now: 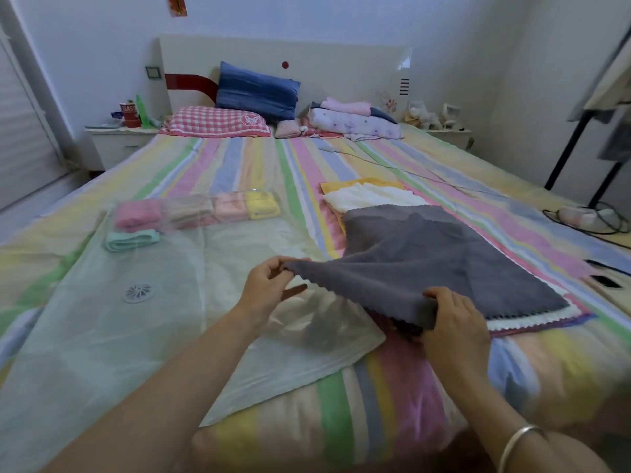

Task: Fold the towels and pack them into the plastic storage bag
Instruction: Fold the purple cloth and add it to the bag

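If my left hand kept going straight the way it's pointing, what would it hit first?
The grey towel, whose corner the left hand already pinches. Beyond it, probably the white towel, though depth is unclear.

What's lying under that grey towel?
A stack of flat towels: a white towel and a yellow towel stick out beyond the far end, with white and purple edges showing nearside. The grey towel covers their middles, so the count is unclear.

Matt, fuzzy cloth grey towel (426, 261); glossy clear plastic storage bag (143, 322).
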Available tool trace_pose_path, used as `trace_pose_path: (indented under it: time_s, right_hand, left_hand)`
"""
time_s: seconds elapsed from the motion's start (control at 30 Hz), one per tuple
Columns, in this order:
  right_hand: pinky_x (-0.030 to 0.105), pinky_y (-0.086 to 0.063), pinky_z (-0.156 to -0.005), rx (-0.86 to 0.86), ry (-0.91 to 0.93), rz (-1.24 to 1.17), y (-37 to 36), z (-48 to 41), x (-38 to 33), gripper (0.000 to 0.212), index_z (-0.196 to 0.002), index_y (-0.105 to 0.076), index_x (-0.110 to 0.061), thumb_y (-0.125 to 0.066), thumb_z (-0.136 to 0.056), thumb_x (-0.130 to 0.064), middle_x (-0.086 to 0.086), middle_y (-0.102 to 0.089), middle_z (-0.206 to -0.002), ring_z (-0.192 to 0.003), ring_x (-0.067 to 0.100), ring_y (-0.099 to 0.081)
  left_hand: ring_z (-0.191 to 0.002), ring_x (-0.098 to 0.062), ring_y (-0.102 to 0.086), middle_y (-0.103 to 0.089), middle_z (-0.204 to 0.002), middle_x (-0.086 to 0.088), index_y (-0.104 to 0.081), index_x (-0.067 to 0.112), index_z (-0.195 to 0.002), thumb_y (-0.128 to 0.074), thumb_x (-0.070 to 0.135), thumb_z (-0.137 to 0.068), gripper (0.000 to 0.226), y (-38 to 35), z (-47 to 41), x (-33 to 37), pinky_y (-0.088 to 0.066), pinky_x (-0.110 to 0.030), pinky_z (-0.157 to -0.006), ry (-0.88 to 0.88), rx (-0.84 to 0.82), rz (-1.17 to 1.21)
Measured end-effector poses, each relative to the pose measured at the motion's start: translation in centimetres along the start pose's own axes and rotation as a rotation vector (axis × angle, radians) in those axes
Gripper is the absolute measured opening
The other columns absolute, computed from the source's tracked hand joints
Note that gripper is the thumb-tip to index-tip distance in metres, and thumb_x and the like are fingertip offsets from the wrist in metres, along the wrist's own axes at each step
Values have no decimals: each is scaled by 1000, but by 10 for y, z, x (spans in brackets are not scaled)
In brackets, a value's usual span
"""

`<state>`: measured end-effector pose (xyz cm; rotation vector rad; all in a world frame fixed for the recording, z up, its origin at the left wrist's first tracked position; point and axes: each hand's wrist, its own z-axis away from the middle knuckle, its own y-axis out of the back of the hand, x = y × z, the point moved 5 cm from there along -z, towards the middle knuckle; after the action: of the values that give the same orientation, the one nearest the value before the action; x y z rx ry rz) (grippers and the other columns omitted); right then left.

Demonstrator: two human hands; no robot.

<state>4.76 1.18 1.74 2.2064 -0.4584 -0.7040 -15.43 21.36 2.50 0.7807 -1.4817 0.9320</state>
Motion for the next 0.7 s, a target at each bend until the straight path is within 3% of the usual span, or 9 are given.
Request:
trace_pose_path:
  time_s: [0.13,0.23,0.3,0.43,0.5,0.57,0.63,0.7]
  right_hand:
    - [29,-44,-68,-3,-145,-407,22,-9,-10,36,-98,-67,-22,-63,-73,4,0,-69,-90,-86,23,-64]
    - [23,-48,-57,-109,-49,-726,39,-16,-46,34,-88,-67,-27,-61,-79,5,-12,-70,-76,-69,10,-64]
    - [19,-44,-49,-244,60,-846,52,-14,-79,26,-86,-69,-25,-60,-84,0,-11,-68,-67,-56,7,-59]
    - [16,-36,-49,-605,180,-937,67,-4,-131,23,-77,-66,-21,-56,-94,-9,-11,-54,-49,-45,2,-45]
    - [16,-36,-50,-771,196,-884,68,0,-144,18,-78,-66,-18,-59,-94,-19,-8,-48,-47,-46,6,-43]
    - [22,-38,-56,-947,198,-781,62,3,-150,15,-87,-69,-20,-61,-92,-32,0,-53,-56,-55,8,-46]
    - [29,-42,-65,-1110,201,-682,51,8,-151,19,-98,-70,-21,-63,-90,-37,16,-63,-79,-68,12,-52]
    - [29,-44,-69,-1227,196,-584,38,13,-146,23,-103,-69,-18,-64,-90,-35,12,-67,-88,-73,11,-54]
  left_hand:
    - [-100,-21,-67,-73,-98,-7,-65,6,-89,-40,-5,-97,28,19,-14,33,-58,-41,-84,-53,123,286]
    - [-88,-13,-70,-76,-84,0,-72,15,-79,-34,-3,-97,46,42,-22,73,-56,-32,-85,-169,133,408]
    - [-82,-11,-71,-74,-79,2,-76,19,-68,-33,2,-98,55,68,-19,98,-55,-27,-81,-257,133,429]
    - [-86,-18,-68,-73,-86,2,-75,24,-80,-49,12,-98,34,133,16,119,-56,-31,-76,-354,187,92]
    - [-89,-19,-67,-75,-91,0,-75,23,-89,-54,12,-96,25,156,41,109,-53,-29,-79,-320,185,-137]
    - [-89,-19,-67,-75,-97,-6,-71,16,-99,-56,8,-95,18,166,64,87,-54,-23,-78,-198,118,-255]
    - [-87,-17,-70,-75,-96,-6,-67,16,-105,-58,11,-94,16,169,83,56,-55,-22,-76,1,19,-420]
    - [-89,-16,-71,-76,-95,-2,-69,18,-104,-63,22,-92,14,169,99,25,-55,-30,-80,204,-160,-642]
